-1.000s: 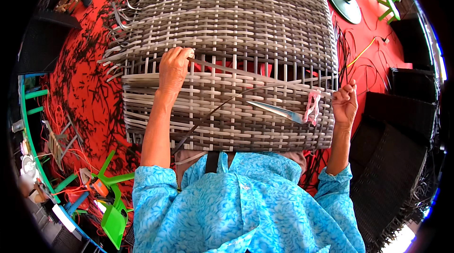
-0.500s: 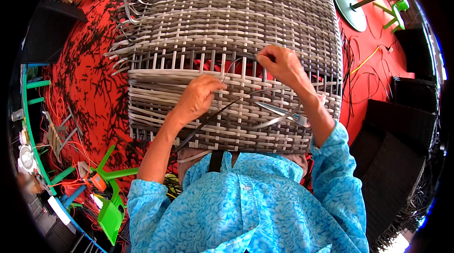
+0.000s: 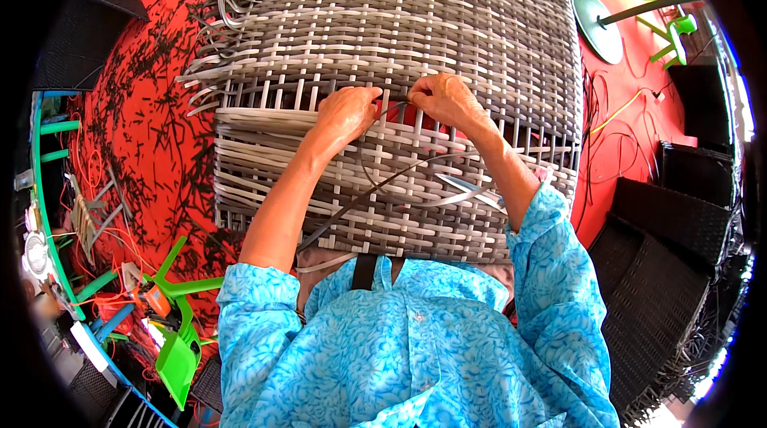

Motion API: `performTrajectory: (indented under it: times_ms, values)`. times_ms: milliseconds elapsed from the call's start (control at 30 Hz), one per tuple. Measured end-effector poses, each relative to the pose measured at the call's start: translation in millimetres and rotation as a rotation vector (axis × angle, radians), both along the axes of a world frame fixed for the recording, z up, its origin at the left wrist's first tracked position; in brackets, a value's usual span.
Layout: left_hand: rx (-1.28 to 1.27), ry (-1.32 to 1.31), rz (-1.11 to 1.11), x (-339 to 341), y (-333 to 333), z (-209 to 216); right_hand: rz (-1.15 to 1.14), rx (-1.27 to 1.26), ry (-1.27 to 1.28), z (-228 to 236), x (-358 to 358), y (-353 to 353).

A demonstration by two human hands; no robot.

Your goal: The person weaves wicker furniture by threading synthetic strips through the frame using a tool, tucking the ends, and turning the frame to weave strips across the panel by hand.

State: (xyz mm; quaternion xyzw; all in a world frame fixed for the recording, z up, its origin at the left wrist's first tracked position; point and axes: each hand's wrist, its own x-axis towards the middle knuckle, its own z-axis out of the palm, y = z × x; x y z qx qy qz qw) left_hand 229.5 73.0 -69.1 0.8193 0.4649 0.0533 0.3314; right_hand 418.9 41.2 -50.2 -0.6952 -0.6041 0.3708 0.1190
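In front of me lies a panel of grey-brown woven wicker [image 3: 471, 24], with an open gap across it where only upright strips show. My left hand [image 3: 345, 116] is closed at this gap, its fingertips pinched by the uprights. Just to its right, my right hand [image 3: 451, 100] pinches a dark flat weaving strip [image 3: 372, 191]. This strip bends between both hands, and its long tail crosses the woven near part toward my lap. Under my right forearm, scissors [image 3: 471, 190] rest on the weave beside a loose pale strip. My fingers partly hide the strip's end.
Loose strip ends [image 3: 228, 8] curl from the panel's left edge. Dark scraps [image 3: 152, 140] litter the red floor. A green dustpan [image 3: 177, 364] stands lower left. Black woven pieces [image 3: 655, 292] are stacked at right, and a round green base with a pole [image 3: 595, 24] stands upper right.
My left hand has moved up and forward to the gap. My right hand has shifted left, bringing the hands closer together with the strip bent between them.
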Motion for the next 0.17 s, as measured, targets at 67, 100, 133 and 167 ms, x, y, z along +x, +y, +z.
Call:
performTrajectory:
  times_ms: [67, 100, 133, 167]
  values:
    - [0.002, 0.107, -0.063, 8, 1, 2, 0.011, 0.052, 0.073, -7, 4, -2]
    - [-0.031, 0.103, -0.051, 11, 2, 1, 0.009, 0.053, 0.072, -7, 5, -3]
    - [-0.064, 0.099, -0.038, 14, 5, 0, -0.013, 0.044, 0.068, -7, 6, -5]
    - [-0.250, 0.037, -0.045, 11, 17, -2, -0.033, 0.035, 0.066, -7, 6, -8]
